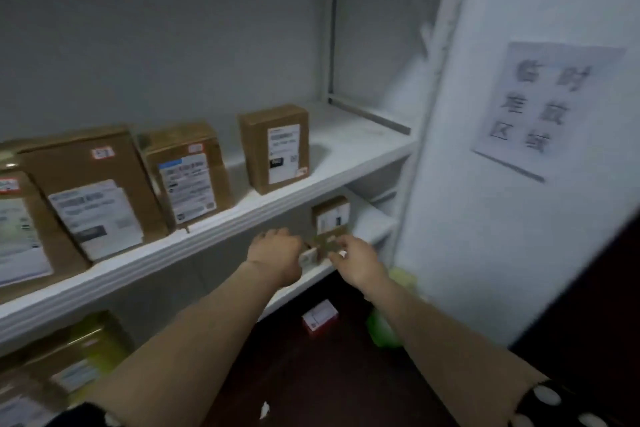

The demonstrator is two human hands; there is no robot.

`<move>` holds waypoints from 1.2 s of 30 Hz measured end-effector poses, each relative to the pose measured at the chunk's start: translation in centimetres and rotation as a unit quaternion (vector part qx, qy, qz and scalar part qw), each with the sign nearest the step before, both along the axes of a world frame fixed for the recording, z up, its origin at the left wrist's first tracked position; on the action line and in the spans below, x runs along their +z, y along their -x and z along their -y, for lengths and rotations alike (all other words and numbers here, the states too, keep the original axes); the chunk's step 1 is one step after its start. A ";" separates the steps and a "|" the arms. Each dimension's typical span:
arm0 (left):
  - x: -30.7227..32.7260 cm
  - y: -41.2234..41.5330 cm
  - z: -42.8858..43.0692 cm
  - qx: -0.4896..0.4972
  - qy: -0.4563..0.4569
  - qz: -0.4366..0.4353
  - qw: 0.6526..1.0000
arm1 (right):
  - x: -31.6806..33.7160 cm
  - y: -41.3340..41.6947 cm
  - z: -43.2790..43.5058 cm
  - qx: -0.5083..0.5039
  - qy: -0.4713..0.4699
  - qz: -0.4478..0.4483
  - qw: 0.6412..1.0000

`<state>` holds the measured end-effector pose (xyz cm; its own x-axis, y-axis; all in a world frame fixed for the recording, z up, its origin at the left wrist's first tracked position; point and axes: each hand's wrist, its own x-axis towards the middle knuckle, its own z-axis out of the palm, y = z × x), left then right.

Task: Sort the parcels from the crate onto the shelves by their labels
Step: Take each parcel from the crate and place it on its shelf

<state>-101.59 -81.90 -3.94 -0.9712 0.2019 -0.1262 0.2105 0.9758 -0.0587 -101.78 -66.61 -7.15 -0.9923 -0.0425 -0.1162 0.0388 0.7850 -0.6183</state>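
Note:
Both my arms reach to the lower shelf (311,279) of a white rack. Between my hands is a small brown parcel (320,248) with a white label, at the shelf's front edge. My left hand (277,255) grips its left side, fingers curled round it. My right hand (353,258) pinches its right side. The parcel is blurred and mostly hidden by the hands. Behind it a small cardboard box (330,217) with a label stands on the same shelf.
The upper shelf (346,146) carries several labelled cardboard boxes, the nearest upright box (275,149) standing alone; its right part is bare. A red-and-white packet (320,317) lies on the dark floor below, beside something green (382,328). A white wall with a paper sign (543,104) is at right.

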 end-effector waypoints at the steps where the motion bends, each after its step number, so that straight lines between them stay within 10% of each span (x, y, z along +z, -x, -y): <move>1: -0.5 -0.8 -1.5 -0.025 0.005 0.016 1.000 | -0.3 -2.0 -1.5 -0.026 -0.001 0.008 1.000; 15: -2.5 -26.6 -33.1 -0.399 0.036 0.150 0.904 | -1.6 -40.3 -26.3 -0.432 0.018 0.067 0.899; 25: -4.4 -61.6 -52.3 -0.658 0.060 0.151 0.736 | -3.5 -78.9 -37.2 -0.686 0.048 0.091 0.721; 36: -4.9 -82.5 -66.3 -0.777 0.063 0.140 0.611 | -4.6 -98.5 -43.6 -0.832 0.090 0.007 0.548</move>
